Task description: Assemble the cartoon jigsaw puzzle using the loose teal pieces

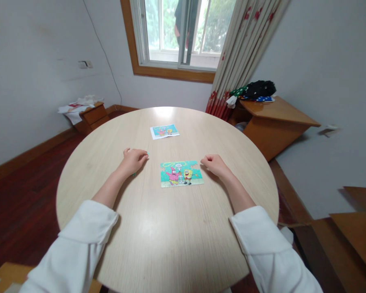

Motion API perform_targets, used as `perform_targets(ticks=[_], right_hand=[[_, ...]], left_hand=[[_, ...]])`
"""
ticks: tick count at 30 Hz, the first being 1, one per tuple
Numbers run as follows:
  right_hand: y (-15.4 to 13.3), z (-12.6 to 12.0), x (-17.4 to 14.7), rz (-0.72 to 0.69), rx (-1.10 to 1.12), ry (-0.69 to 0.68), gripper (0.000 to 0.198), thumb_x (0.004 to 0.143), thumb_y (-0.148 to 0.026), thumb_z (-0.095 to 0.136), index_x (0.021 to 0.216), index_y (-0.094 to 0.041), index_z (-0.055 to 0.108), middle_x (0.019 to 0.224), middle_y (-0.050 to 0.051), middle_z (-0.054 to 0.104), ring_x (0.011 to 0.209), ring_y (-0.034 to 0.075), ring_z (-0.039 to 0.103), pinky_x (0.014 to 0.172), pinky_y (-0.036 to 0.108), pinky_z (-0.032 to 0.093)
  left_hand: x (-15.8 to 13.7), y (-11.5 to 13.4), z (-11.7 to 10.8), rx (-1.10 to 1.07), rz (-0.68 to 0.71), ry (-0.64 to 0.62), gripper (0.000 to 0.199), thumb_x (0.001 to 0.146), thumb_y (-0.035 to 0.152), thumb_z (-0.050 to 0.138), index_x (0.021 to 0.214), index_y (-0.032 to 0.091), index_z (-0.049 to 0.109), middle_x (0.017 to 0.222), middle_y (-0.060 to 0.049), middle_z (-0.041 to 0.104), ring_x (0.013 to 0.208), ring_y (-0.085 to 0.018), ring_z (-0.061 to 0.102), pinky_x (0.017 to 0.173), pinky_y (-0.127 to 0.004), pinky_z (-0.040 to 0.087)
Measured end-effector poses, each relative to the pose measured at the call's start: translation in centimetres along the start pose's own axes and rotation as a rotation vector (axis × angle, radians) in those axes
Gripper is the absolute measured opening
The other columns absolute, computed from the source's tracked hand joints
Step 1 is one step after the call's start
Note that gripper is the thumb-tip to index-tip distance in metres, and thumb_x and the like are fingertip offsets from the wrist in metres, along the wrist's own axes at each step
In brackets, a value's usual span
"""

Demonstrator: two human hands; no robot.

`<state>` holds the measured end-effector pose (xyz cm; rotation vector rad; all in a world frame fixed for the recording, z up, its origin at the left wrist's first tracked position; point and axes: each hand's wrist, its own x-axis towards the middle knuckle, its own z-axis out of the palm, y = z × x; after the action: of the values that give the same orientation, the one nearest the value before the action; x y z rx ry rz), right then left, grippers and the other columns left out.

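Observation:
A jigsaw puzzle point(174, 183) with cartoon figures on a teal background lies flat on the round table point(177, 228). Bare tabletop shows through gaps near its upper left and upper right edges. My left hand point(134, 160), left of the puzzle, pinches a small teal puzzle piece point(148, 153) at its fingertips. Beside my left wrist, another bit of green point(133, 174) shows, mostly hidden. My right hand point(215, 163) is closed at the puzzle's upper right edge, thumb and forefinger together; whatever may be between them is hidden.
Beyond the puzzle lies a printed picture sheet point(165, 131) with the same cartoon scene. A wooden cabinet point(280, 116) with piled cloths point(258, 89) stands at the right, near a curtain point(234, 53). Papers point(79, 108) top a small wooden stand at the left.

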<state>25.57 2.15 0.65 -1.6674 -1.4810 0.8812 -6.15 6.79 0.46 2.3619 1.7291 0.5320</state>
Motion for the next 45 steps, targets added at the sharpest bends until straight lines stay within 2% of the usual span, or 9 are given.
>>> perform_targets(ticks=[4,10,19,27,32,35,38,42,45], right_hand=[[-0.1,0.0,0.0,0.005,-0.014,0.002,0.019,0.056,-0.032,0.047,0.049,-0.021,0.034,0.048,-0.006,0.032,0.049,0.007,0.028,0.047,0.023,0.019],[-0.4,-0.1,-0.1,0.003,-0.007,0.006,0.018,0.057,-0.032,0.048,0.049,-0.02,0.035,0.048,-0.006,0.032,0.049,0.007,0.029,0.048,0.023,0.02],[-0.4,-0.1,-0.1,-0.007,0.011,-0.002,0.019,0.056,-0.032,0.047,0.049,-0.021,0.033,0.049,-0.006,0.03,0.049,0.007,0.027,0.048,0.023,0.019],[-0.3,0.0,-0.1,0.006,-0.012,0.013,0.021,0.057,-0.035,0.049,0.049,-0.02,0.036,0.05,-0.006,0.033,0.05,0.007,0.029,0.048,0.023,0.02],[-0.2,0.0,-0.1,0.012,0.001,0.013,0.02,0.057,-0.033,0.048,0.049,-0.02,0.035,0.049,-0.006,0.031,0.049,0.007,0.028,0.048,0.023,0.02],[-0.2,-0.1,-0.1,0.015,0.009,0.002,0.018,0.057,-0.031,0.047,0.049,-0.021,0.034,0.048,-0.007,0.03,0.049,0.007,0.027,0.048,0.023,0.018],[-0.3,-0.2,-0.1,0.009,0.011,-0.001,0.018,0.057,-0.029,0.047,0.049,-0.021,0.034,0.048,-0.007,0.03,0.049,0.007,0.026,0.048,0.023,0.018],[-0.3,-0.2,-0.2,0.02,0.007,0.007,0.019,0.057,-0.029,0.047,0.048,-0.021,0.033,0.048,-0.006,0.03,0.049,0.007,0.026,0.049,0.024,0.018],[-0.3,-0.2,-0.2,0.019,0.013,0.002,0.019,0.057,-0.029,0.047,0.049,-0.021,0.033,0.049,-0.006,0.03,0.05,0.007,0.026,0.049,0.024,0.018]], left_hand=[[0.1,0.4,-0.1,0.008,0.041,-0.047,0.016,0.08,0.025,0.053,0.086,0.022,0.068,0.092,-0.006,0.071,0.091,-0.022,0.061,0.094,-0.041,0.026],[-0.3,1.0,-0.4,0.089,-0.053,-0.001,0.019,0.081,0.029,0.055,0.091,0.022,0.068,0.112,-0.012,0.063,0.108,-0.031,0.049,0.089,-0.047,0.027],[-0.3,1.1,-0.5,0.134,-0.104,-0.046,0.016,0.081,0.026,0.053,0.088,0.017,0.065,0.108,-0.015,0.061,0.109,-0.033,0.048,0.087,-0.048,0.031],[-0.2,0.7,-0.3,0.02,-0.06,-0.014,0.011,0.079,0.025,0.057,0.084,0.017,0.061,0.086,-0.009,0.067,0.095,-0.028,0.056,0.088,-0.048,0.03],[-0.3,0.5,-0.4,-0.274,-0.016,0.005,0.009,0.072,0.025,0.06,0.073,0.016,0.06,0.073,-0.004,0.065,0.074,-0.02,0.058,0.078,-0.036,0.04],[-0.5,1.1,-0.7,-0.56,-0.077,0.083,0.014,0.067,0.03,0.064,0.069,0.016,0.06,0.067,-0.003,0.062,0.067,-0.017,0.056,0.069,-0.031,0.043],[-0.7,2.0,-1.4,-0.883,-0.159,0.141,0.022,0.064,0.034,0.069,0.071,0.016,0.058,0.067,-0.001,0.061,0.066,-0.015,0.058,0.07,-0.031,0.046],[-1.1,2.6,-2.0,-1.25,-0.181,0.067,0.032,0.062,0.037,0.074,0.076,0.016,0.053,0.083,-0.004,0.068,0.071,-0.014,0.064,0.077,-0.034,0.05],[-1.2,2.5,-2.0,-1.287,-0.209,-0.044,0.032,0.065,0.034,0.075,0.08,0.016,0.052,0.08,-0.005,0.069,0.066,-0.013,0.065,0.073,-0.034,0.053]])
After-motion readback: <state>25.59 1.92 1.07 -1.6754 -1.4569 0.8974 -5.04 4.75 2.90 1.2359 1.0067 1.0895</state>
